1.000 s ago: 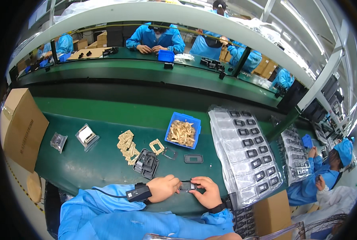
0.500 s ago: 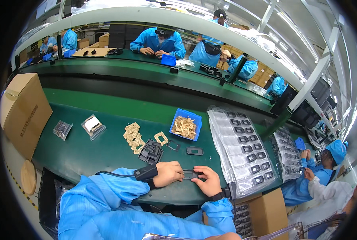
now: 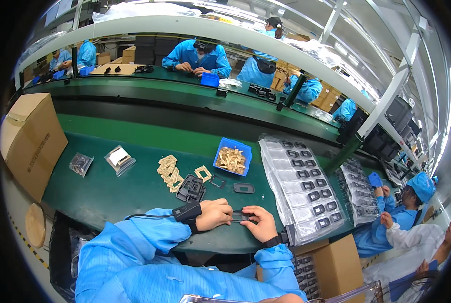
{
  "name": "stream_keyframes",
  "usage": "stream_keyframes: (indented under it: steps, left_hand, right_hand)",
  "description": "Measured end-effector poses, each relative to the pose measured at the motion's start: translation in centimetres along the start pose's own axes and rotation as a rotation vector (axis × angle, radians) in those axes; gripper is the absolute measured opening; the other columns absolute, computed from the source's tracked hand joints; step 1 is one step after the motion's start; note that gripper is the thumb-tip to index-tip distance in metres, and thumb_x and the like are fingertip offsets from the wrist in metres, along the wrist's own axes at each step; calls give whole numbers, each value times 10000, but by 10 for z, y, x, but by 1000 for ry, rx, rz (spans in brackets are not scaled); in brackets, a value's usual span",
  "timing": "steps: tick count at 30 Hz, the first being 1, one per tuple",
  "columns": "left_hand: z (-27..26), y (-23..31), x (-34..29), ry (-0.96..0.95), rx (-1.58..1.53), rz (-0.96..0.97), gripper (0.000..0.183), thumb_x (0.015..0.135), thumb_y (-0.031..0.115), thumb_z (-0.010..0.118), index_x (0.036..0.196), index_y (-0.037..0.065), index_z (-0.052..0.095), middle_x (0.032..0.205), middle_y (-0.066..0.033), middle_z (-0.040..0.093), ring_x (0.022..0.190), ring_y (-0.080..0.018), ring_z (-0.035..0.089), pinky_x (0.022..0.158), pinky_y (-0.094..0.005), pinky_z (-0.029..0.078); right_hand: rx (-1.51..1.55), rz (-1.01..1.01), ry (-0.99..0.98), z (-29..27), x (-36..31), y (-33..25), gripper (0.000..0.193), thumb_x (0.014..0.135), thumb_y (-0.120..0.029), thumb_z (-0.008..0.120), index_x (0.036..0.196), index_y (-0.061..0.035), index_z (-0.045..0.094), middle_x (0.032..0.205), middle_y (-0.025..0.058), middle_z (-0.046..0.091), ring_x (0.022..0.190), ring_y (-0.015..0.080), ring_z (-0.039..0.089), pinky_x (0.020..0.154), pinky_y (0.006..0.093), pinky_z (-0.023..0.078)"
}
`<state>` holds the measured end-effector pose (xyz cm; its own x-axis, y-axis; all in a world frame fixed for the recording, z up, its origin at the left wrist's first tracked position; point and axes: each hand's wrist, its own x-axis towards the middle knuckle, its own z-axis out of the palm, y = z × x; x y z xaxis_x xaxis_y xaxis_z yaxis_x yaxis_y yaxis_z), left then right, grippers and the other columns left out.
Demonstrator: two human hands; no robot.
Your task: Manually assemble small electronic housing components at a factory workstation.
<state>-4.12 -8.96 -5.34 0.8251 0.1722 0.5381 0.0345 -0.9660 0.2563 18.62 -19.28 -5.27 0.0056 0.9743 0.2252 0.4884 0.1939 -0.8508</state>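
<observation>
Between my two hands, low over the green bench, is a small dark rectangular frame (image 3: 240,216). My left hand (image 3: 214,215) closes on its left end. The fingers of my right hand (image 3: 259,222) pinch its right end. Just beyond my hands lie a stack of black plastic housings (image 3: 191,189), a thin black gasket-like piece (image 3: 218,182) and a flat dark frame (image 3: 244,188). A beige frame piece (image 3: 203,173) rests beside a pile of similar beige strips (image 3: 169,171). What my left fingertips cover cannot be made out.
A blue bin (image 3: 233,157) holds crumpled tan pieces. To the right lies a clear tray (image 3: 306,187) of black frames; a second tray (image 3: 359,192) is farther right. Plastic bags (image 3: 120,159) and a cardboard box (image 3: 33,146) stand left. An open carton (image 3: 336,265) sits below right.
Both hands still grip the dark frame and have shifted only slightly. The whole view has tilted a little; at the right edge a person in white shows more.
</observation>
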Motion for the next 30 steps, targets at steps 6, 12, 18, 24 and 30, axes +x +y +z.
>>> stream_keyframes:
  steps: [6, 12, 18, 24, 30]
  left_hand:
    - [5, 12, 0, -15, 40, 42, 191, 821, 295, 761, 827, 106, 739, 870, -6, 652, 895, -202, 634, 679, -346, 544]
    - [7, 30, 3, 0, -11, -44, 238, 805, 341, 776, 818, 110, 720, 826, -27, 625, 864, -232, 622, 707, -367, 536]
    - [0, 25, 8, 17, -241, -686, 382, 833, 239, 767, 1151, 42, 693, 1066, -155, 653, 979, -337, 653, 857, -428, 528]
    - [6, 12, 2, 119, -316, -654, 316, 867, 141, 712, 1157, 17, 693, 1037, -180, 647, 924, -348, 666, 833, -427, 531]
    - [7, 14, 6, 112, -310, -638, 265, 888, 120, 681, 1131, 20, 711, 1001, -163, 652, 905, -340, 656, 804, -409, 527]
  right_hand:
    - [34, -41, 150, 7, 1, 2, 342, 749, 77, 781, 1072, -10, 709, 1216, 108, 656, 1015, 207, 695, 817, 285, 607]
    - [-130, -114, 126, 7, -1, 7, 296, 814, 67, 716, 1099, -11, 709, 1089, 122, 693, 925, 206, 702, 740, 291, 586]
    - [-70, -36, 146, 16, -5, -2, 315, 844, 44, 715, 1155, 3, 691, 1098, 99, 697, 908, 142, 666, 759, 258, 560]
    - [-38, 14, 270, 20, 0, 8, 316, 826, 36, 724, 1136, -12, 692, 1046, 94, 672, 776, 129, 639, 674, 250, 564]
    - [-13, 116, 171, 13, 2, -3, 278, 824, 33, 733, 1100, 2, 709, 877, 45, 593, 621, 76, 552, 587, 219, 468]
